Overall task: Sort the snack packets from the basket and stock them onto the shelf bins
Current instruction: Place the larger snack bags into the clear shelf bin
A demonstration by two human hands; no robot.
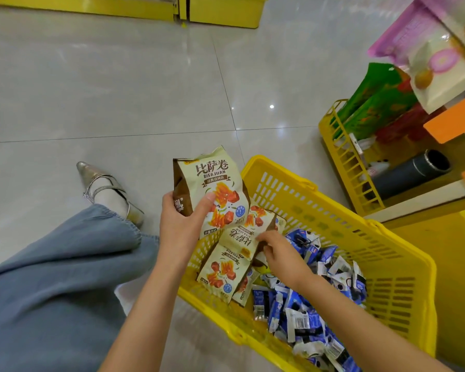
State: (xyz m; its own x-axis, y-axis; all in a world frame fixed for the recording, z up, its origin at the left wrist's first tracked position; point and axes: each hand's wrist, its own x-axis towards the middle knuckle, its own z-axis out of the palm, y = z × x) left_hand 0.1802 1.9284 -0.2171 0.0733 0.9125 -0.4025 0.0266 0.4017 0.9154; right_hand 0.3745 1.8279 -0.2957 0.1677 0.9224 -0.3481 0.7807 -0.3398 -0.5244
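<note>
The left hand point(183, 224) grips a Bisajuan packet point(212, 183) upright above the yellow basket point(279, 170), while the right hand point(279, 251), just beside it, pinches a second packet point(242, 234) lying inside.

shelf packets point(438, 60) blurred, basket point(427, 304) corner cropped

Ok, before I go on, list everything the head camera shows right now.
Floor basket: one, yellow, on the tiles.
Raised Bisajuan packet: one, cream and brown, above the floor basket's rim.
Top basket packet: one, cream and brown, upside down in the floor basket.
Other Bisajuan packets: at least two, cream and brown, beside it.
Small packets: many, blue and white, floor basket's right part.
Shelf basket: one, yellow, low shelf, right.
Green packets: several, in the shelf basket.
Dark cylinder: one, beside the shelf basket.
Shoe: one, silver, left.
Left hand: grips the raised packet.
Right hand: pinches the top basket packet.
</note>
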